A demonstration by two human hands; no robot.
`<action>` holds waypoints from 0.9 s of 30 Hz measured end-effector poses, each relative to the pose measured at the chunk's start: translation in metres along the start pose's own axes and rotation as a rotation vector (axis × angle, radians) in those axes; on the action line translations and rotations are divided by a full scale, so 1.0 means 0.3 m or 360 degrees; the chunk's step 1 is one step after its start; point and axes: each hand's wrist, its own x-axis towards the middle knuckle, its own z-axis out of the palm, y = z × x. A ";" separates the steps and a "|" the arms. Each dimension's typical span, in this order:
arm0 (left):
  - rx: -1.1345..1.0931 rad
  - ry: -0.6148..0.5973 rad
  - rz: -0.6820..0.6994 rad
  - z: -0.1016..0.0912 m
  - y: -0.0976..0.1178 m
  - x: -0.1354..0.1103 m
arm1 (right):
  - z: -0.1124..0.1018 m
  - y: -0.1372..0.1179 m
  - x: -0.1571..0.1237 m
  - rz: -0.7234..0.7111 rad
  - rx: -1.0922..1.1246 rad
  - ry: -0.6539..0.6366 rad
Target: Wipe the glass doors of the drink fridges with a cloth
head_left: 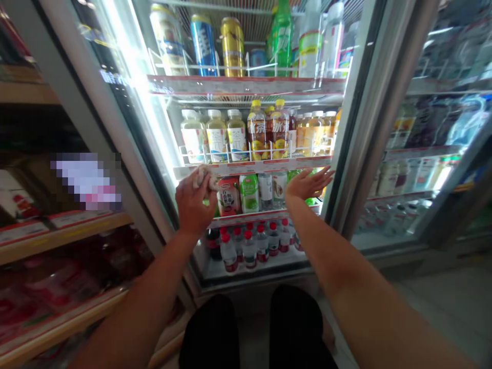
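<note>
My left hand [194, 201] is closed around a crumpled pale cloth [203, 177], held against the front edge of a fridge shelf [261, 166]. My right hand [307, 183] is open, fingers stretched out flat towards the right side of the same shelf level, holding nothing. Just behind the hands stand small bottles, one with a red label [228, 196] and one with a green label [249, 193]. The shelf above carries a row of tea and juice bottles [236, 136].
The fridge door [115, 128] stands open to the left. Cans and tall bottles [232, 46] fill the top shelf; red-capped water bottles [249, 243] fill the bottom. A second closed glass fridge [423, 154] is at right. Wooden shelves with goods [57, 236] are at left.
</note>
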 end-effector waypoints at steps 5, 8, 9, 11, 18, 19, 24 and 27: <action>0.0077 0.0083 -0.0132 -0.006 -0.077 0.151 | -0.002 -0.001 0.000 -0.0002 -0.0004 0.0010; 0.0029 0.0094 -0.0175 -0.011 -0.073 0.171 | -0.006 -0.002 0.001 0.0008 0.0005 0.0004; -0.0016 0.0081 -0.0153 -0.011 -0.067 0.164 | -0.006 -0.002 0.001 0.0010 0.0008 -0.0006; -0.0114 0.0028 -0.0089 -0.010 -0.058 0.149 | -0.007 -0.002 0.002 0.0008 0.0013 -0.0021; -0.0092 0.0127 -0.0196 -0.003 -0.106 0.188 | -0.001 0.001 0.002 0.0008 0.0022 -0.0011; -0.0080 0.0141 -0.0198 -0.002 -0.106 0.185 | -0.001 0.002 0.002 0.0005 0.0019 -0.0008; -0.0040 0.0112 -0.0009 -0.005 -0.079 0.115 | -0.001 0.003 0.001 0.0014 0.0004 -0.0027; -0.0001 0.0081 0.0014 -0.007 -0.078 0.089 | -0.003 0.002 0.000 0.0011 0.0005 -0.0038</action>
